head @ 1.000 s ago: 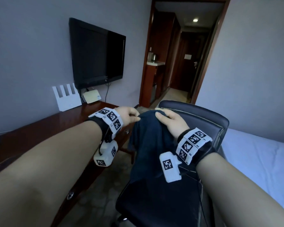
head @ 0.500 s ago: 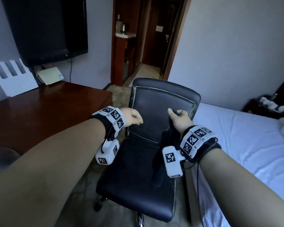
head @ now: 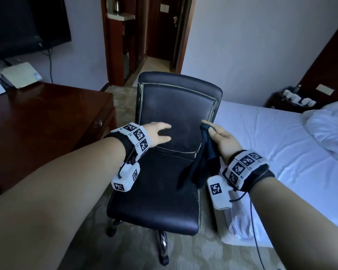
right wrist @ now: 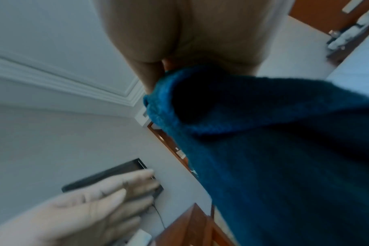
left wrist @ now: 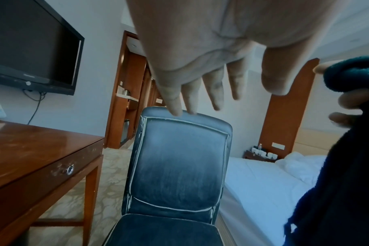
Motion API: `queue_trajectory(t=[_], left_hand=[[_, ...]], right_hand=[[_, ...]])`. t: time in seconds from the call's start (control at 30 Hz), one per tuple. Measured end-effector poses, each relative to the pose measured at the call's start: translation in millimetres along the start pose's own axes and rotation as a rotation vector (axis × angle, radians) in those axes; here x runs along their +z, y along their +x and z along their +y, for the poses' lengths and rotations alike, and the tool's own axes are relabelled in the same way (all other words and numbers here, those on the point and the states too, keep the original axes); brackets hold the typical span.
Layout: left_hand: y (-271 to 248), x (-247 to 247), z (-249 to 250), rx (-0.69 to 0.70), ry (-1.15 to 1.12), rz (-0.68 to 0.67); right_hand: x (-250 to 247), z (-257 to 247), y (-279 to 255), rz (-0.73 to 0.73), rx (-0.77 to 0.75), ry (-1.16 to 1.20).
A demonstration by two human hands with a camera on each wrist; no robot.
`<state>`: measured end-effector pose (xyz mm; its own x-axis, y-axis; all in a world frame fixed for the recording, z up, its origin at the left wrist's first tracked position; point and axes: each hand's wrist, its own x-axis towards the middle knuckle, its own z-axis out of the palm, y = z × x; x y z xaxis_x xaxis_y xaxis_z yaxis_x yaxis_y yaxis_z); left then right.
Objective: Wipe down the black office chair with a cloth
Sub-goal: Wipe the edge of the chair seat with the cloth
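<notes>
The black office chair (head: 176, 106) stands in front of me, its seat toward me and its backrest (left wrist: 179, 166) upright. My right hand (head: 220, 137) pinches the top of a dark blue cloth (head: 203, 162), which hangs down over the right side of the seat. Up close the cloth (right wrist: 274, 158) fills the right wrist view. My left hand (head: 160, 133) hovers before the lower backrest with straight, spread fingers (left wrist: 213, 93) and holds nothing.
A dark wooden desk (head: 37, 121) stands left of the chair, with a wall-mounted TV (head: 25, 22) above it. A bed with white sheets (head: 271, 137) lies right of the chair. Patterned carpet (head: 193, 254) lies under the chair, and a doorway (head: 160, 32) opens behind it.
The left hand let go of the cloth and opened its fingers. The right hand now holds the cloth alone, off the backrest, hanging at the chair's right side. The view shifted right.
</notes>
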<state>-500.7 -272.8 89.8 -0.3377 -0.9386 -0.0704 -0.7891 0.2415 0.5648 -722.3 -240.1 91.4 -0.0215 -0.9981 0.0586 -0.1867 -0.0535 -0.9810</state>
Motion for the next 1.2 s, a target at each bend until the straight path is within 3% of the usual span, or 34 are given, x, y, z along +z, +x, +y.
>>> queue_trajectory(t=[0.2, 0.37, 0.47, 0.6, 0.73, 0.87, 1.13, 1.2], left_hand=[[10, 60, -13, -0.090, 0.183, -0.072], [23, 121, -12, -0.207, 0.188, -0.135], [32, 161, -5, -0.271, 0.173, -0.163], [46, 229, -11, -0.313, 0.190, -0.196], [60, 312, -36, -0.309, 0.206, -0.236], [71, 401, -75, -0.221, 0.261, -0.284], [92, 528, -165, -0.015, 0.502, -0.288], [92, 552, -180, 0.024, 0.656, -0.199]], right_hand=[[-21, 43, 3, 0.057, 0.046, -0.448], [-62, 92, 20, 0.065, 0.257, -0.490], [-90, 127, 28, 0.026, 0.301, -0.537], [-117, 182, 28, -0.058, 0.237, -0.497], [-133, 262, 28, -0.047, 0.116, -0.443], [-133, 358, 24, -0.037, -0.095, -0.470], [-109, 542, 20, 0.091, -0.251, -0.542], [-104, 573, 19, 0.150, -0.314, -0.519]])
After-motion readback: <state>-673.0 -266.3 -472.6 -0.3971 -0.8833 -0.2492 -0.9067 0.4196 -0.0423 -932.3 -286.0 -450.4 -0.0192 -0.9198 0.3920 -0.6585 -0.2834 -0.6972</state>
